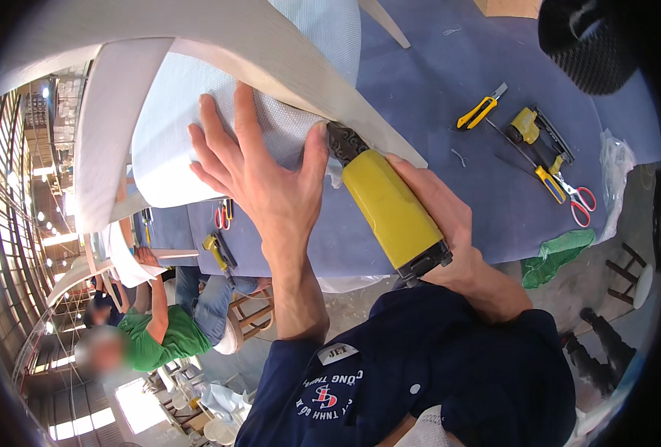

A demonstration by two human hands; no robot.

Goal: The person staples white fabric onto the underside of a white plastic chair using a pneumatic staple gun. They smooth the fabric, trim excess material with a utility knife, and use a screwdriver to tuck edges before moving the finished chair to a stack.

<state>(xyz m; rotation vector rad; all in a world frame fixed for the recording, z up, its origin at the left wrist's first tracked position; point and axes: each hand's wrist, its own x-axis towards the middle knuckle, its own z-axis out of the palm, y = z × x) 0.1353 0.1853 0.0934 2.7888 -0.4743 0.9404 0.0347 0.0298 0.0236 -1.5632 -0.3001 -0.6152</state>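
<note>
A pale wooden chair frame [271,45] with white woven fabric [178,127] stretched over its seat lies on the blue-covered table [420,82]. Fingers spread, my left hand [271,182] presses flat on the fabric, its thumb beside the nose of a yellow staple gun [394,212]. My right hand [450,220] is wrapped round that staple gun from its right side; the grip is mostly hidden behind the body. The gun's dark nose meets the fabric edge along the curved wooden rail.
Right on the table lie a yellow utility knife [478,112], a second staple gun [526,127], a screwdriver [549,184], red-handled scissors [582,205] and clear plastic [617,160]. Green netting [558,257] hangs at the near edge. A co-worker in green [170,335] sits left.
</note>
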